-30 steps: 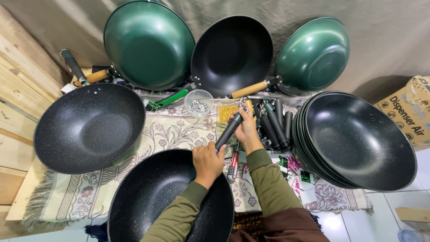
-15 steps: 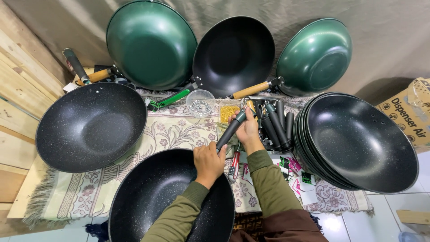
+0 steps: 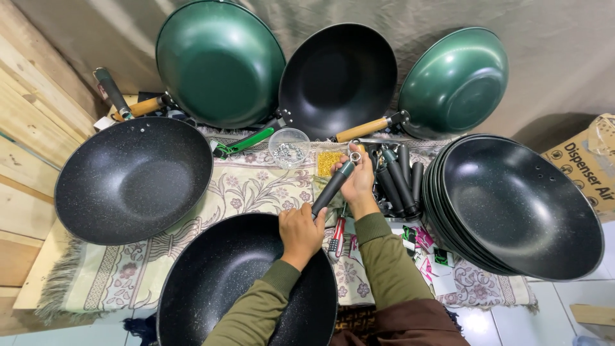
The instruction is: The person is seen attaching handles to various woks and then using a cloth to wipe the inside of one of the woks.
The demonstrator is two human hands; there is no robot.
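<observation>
A black speckled wok (image 3: 224, 288) lies in front of me on the patterned cloth (image 3: 256, 186). My left hand (image 3: 301, 230) grips its far rim where a dark handle (image 3: 332, 187) meets it. My right hand (image 3: 359, 182) holds the outer end of that handle, fingers closed near its metal ring. A red-handled screwdriver (image 3: 336, 236) lies on the cloth just below my right wrist.
A second black wok (image 3: 131, 179) sits at the left. A stack of black woks (image 3: 519, 205) stands at the right. Two green woks (image 3: 218, 61) (image 3: 455, 83) and a black one (image 3: 336, 80) lean on the back wall. Loose handles (image 3: 400, 182), a clear cup of screws (image 3: 288, 148) and a cardboard box (image 3: 586, 160) are nearby.
</observation>
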